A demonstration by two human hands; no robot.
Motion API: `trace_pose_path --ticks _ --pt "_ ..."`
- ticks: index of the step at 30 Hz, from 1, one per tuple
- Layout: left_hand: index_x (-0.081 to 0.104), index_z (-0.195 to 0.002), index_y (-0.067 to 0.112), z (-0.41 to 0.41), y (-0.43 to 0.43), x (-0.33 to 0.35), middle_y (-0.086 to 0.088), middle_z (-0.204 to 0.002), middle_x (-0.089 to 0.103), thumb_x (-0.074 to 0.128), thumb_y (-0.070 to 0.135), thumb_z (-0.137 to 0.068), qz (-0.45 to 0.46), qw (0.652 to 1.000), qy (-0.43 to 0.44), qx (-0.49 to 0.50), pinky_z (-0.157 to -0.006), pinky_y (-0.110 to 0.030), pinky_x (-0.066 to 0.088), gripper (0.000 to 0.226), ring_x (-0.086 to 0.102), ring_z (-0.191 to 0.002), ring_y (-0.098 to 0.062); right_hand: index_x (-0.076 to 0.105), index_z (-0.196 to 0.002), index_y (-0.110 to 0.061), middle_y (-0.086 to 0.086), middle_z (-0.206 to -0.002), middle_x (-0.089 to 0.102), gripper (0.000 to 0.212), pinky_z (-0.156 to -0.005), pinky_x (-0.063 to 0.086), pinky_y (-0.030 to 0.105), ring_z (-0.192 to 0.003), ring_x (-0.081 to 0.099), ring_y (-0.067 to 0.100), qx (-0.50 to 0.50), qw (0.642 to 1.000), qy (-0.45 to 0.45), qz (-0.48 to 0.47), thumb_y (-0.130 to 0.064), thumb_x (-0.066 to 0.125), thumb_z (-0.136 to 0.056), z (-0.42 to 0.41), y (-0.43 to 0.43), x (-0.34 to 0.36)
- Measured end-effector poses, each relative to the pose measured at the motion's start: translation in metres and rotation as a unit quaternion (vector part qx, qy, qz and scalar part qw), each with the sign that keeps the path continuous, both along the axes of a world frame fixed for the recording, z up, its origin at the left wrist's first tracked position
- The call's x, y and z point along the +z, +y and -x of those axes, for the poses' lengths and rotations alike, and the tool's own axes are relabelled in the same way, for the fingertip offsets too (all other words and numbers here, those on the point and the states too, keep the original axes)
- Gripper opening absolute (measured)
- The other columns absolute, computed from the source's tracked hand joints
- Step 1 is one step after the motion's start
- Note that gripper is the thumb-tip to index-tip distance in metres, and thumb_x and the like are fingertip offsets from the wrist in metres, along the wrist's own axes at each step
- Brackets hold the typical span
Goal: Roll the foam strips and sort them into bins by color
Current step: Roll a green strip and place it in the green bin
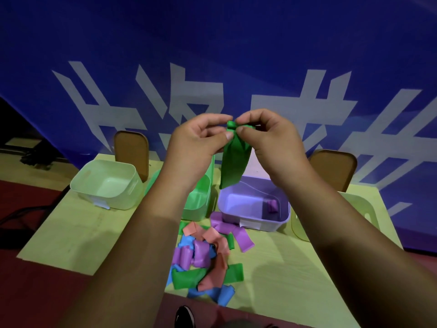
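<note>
Early days, I'd say. Four bins stand on the tabletop (82, 233): a pale bin (113, 200) well left of the purple bin (260, 226), a green bin (201, 207) just left of it, and a yellowish bin (365, 210) to its right, half hidden. Above the purple bin, the left hand (196, 138) and right hand (272, 138) both pinch the top of one green strip (233, 162), its roll barely begun. One purple roll (273, 204) lies inside; a dozen-odd loose strips (205, 254) wait in front.
</note>
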State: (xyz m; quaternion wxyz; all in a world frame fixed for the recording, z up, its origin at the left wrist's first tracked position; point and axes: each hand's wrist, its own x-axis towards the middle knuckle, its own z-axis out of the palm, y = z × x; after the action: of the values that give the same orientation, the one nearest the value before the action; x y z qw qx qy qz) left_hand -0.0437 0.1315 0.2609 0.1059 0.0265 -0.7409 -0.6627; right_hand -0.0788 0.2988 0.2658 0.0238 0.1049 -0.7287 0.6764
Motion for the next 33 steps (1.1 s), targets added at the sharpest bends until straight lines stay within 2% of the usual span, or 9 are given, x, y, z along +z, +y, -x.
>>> trace_pose_path --ticks 5,11,15,18,20,23,27,30,33 --pt "0.081 -0.121 0.027 0.001 -0.004 0.003 0.004 -0.095 0.081 0.080 0.008 -0.095 0.024 1.000 -0.001 0.006 -0.096 -0.043 0.065 0.032 0.079 -0.100 -0.016 0.074 -0.104 -0.009 -0.005 -0.091 0.074 0.019 -0.076 0.056 0.017 -0.083 0.067 0.001 0.015 1.000 0.010 -0.007 0.006 0.071 -0.093 -0.003 -0.001 0.004" --pt "0.080 -0.119 0.022 0.002 -0.004 0.007 0.000 -0.096 0.083 0.082 0.014 -0.095 0.026 1.000 -0.003 0.013 -0.095 -0.043 0.065 0.026 0.080 -0.096 -0.018 0.069 -0.104 -0.007 -0.002 -0.088 0.070 0.023 -0.076 0.057 0.023 -0.081 0.065 0.008 0.029 1.000 0.006 0.000 0.009 0.073 -0.088 -0.002 -0.003 0.006" --pt "0.080 -0.109 0.022 0.006 -0.002 0.007 -0.002 -0.092 0.083 0.080 0.013 -0.097 0.023 0.999 0.009 0.026 -0.082 -0.039 0.066 0.015 0.079 -0.085 -0.017 0.068 -0.108 -0.004 -0.001 -0.089 0.068 0.025 -0.077 0.055 0.020 -0.081 0.064 0.005 0.036 0.999 0.001 -0.001 0.011 0.072 -0.088 0.000 -0.003 0.007" --pt "0.080 -0.108 0.022 0.008 -0.003 0.008 0.000 -0.092 0.082 0.078 0.012 -0.098 0.026 0.999 0.016 0.032 -0.077 -0.030 0.062 0.015 0.079 -0.085 -0.014 0.071 -0.111 -0.010 0.002 -0.096 0.072 0.024 -0.084 0.059 0.026 -0.087 0.069 0.009 0.033 0.999 -0.029 -0.002 -0.001 0.077 -0.091 0.003 -0.004 0.005" --pt "0.080 -0.108 0.024 0.009 -0.004 0.009 0.000 -0.093 0.082 0.078 0.013 -0.098 0.027 0.999 0.024 0.038 -0.078 -0.031 0.063 0.015 0.079 -0.088 -0.015 0.075 -0.107 -0.018 0.003 -0.099 0.077 0.019 -0.095 0.062 0.042 -0.096 0.075 0.018 0.022 0.998 -0.062 0.016 -0.017 0.081 -0.090 0.005 -0.004 0.003" --pt "0.080 -0.109 0.023 0.011 -0.005 0.009 -0.003 -0.095 0.082 0.078 0.012 -0.097 0.013 0.999 0.028 0.041 -0.084 -0.036 0.065 0.016 0.080 -0.092 -0.020 0.079 -0.099 -0.020 0.008 -0.095 0.080 0.018 -0.095 0.061 0.059 -0.097 0.077 0.031 0.019 0.996 -0.080 0.031 -0.035 0.078 -0.089 0.005 -0.005 0.003" --pt "0.080 -0.110 0.020 0.012 -0.004 0.012 -0.007 -0.095 0.082 0.077 0.007 -0.097 -0.016 0.999 0.027 0.033 -0.090 -0.039 0.066 0.018 0.081 -0.095 -0.024 0.079 -0.100 -0.015 0.006 -0.085 0.079 0.011 -0.091 0.062 0.059 -0.081 0.074 0.025 0.011 0.997 -0.068 0.024 -0.024 0.074 -0.099 0.006 -0.003 0.004" --pt "0.079 -0.111 0.018 0.012 -0.002 0.014 -0.004 -0.092 0.082 0.075 0.005 -0.098 -0.030 0.999 0.019 0.025 -0.085 -0.033 0.065 0.019 0.081 -0.090 -0.019 0.079 -0.101 -0.022 0.009 -0.093 0.079 0.009 -0.092 0.061 0.060 -0.092 0.077 0.031 -0.001 0.998 -0.055 -0.001 -0.028 0.075 -0.095 0.008 -0.003 0.004" --pt "0.078 -0.113 0.016 0.014 -0.001 0.013 -0.006 -0.095 0.082 0.076 0.007 -0.097 -0.038 0.999 0.007 0.016 -0.090 -0.041 0.066 0.018 0.080 -0.093 -0.024 0.078 -0.102 -0.027 0.006 -0.096 0.079 0.012 -0.093 0.061 0.057 -0.095 0.077 0.029 -0.008 0.999 -0.039 -0.022 -0.031 0.075 -0.091 0.010 0.000 0.005"
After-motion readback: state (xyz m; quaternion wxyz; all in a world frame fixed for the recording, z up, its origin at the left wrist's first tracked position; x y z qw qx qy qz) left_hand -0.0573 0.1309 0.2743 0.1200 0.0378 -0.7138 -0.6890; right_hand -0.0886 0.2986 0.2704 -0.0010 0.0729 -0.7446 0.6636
